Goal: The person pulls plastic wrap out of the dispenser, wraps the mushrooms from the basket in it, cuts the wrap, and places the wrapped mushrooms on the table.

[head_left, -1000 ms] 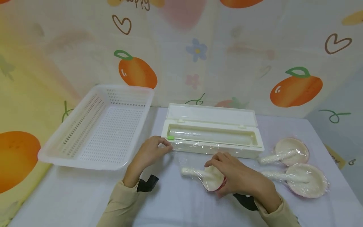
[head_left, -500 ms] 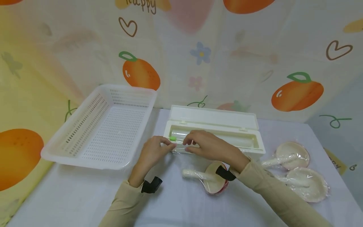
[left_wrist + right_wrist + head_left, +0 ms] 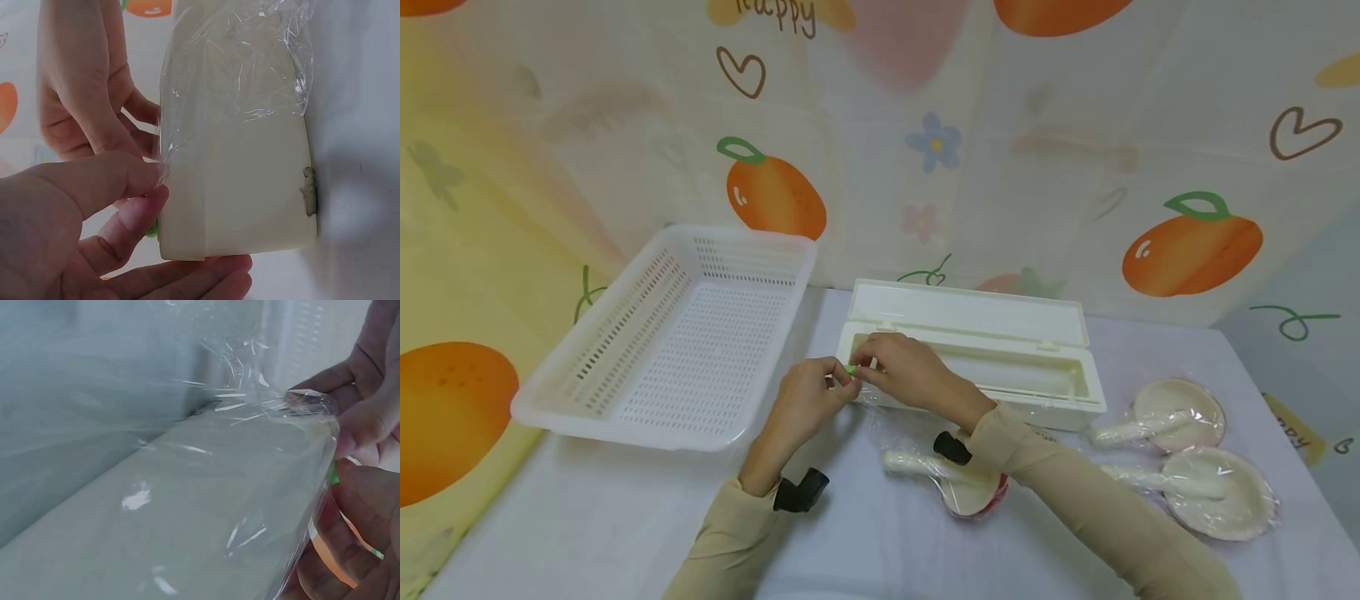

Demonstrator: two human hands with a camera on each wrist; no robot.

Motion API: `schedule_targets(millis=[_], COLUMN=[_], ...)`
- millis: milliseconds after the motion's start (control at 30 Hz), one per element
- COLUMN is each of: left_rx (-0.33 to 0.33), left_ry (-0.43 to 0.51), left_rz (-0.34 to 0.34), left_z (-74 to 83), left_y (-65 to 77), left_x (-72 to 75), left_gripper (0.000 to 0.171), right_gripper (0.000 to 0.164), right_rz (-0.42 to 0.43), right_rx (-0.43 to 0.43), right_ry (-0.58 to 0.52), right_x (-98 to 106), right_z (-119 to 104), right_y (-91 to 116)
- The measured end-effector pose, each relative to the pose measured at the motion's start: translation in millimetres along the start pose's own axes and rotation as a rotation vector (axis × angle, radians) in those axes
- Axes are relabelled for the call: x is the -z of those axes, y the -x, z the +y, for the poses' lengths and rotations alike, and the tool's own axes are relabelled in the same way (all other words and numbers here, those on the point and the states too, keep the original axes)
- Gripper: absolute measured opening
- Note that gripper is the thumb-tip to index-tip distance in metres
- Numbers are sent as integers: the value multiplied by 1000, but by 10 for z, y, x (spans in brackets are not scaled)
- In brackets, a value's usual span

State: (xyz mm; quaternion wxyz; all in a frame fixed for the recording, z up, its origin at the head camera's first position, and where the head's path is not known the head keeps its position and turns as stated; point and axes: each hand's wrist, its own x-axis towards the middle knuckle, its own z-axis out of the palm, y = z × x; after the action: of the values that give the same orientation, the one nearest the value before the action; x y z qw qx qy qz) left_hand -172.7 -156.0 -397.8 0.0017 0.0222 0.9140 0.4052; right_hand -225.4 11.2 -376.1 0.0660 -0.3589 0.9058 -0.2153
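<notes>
In the head view, a cream cling film dispenser (image 3: 1052, 415) stands with its lid raised. My left hand (image 3: 808, 396) is at its front left corner; thumb and forefinger pinch the edge of the cling film (image 3: 250, 69), and other fingers lie under the box end in the left wrist view. My right hand (image 3: 906, 367) pinches the small green slider cutter (image 3: 851, 369) beside the left fingertips. Film hangs over the dispenser's front towards a small red-sided bowl (image 3: 973, 500) with a thick white stick (image 3: 910, 463) lying across it. My right forearm partly hides that bowl.
Left of the dispenser stands a white perforated plastic basket (image 3: 767, 358). Two film-wrapped bowls with white sticks, a farther bowl (image 3: 1202, 408) and a nearer bowl (image 3: 1247, 500), lie at the right. A fruit-print cloth (image 3: 1000, 167) hangs behind the table.
My right hand has left the red-sided bowl, moved up and left to the dispenser and taken hold of the green slider cutter. My left hand keeps its place at the corner.
</notes>
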Motion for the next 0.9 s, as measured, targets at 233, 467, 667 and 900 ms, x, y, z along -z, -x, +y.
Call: schedule_targets(millis=[233,467,667,900], left_rx=[-20,20,99,4], left_ry=[-7,-63,0,53], left_rz=[-1,-85,-120,-191], left_z=[-2,1,4,-108], left_y=[-7,-11,13,-8], left_x=[3,-1,8,12], left_gripper=[8,8,41,85], right_gripper=[19,17,17,19], right_rz=[-12,-19,-25,-30], right_rx=[-36,-17,-10,6], right_ry=[7,-9,-9,7], right_x=[23,41,23,-11], right_z=[-39,-36,-42,-49], right_y=[-55,-60,-71,-61])
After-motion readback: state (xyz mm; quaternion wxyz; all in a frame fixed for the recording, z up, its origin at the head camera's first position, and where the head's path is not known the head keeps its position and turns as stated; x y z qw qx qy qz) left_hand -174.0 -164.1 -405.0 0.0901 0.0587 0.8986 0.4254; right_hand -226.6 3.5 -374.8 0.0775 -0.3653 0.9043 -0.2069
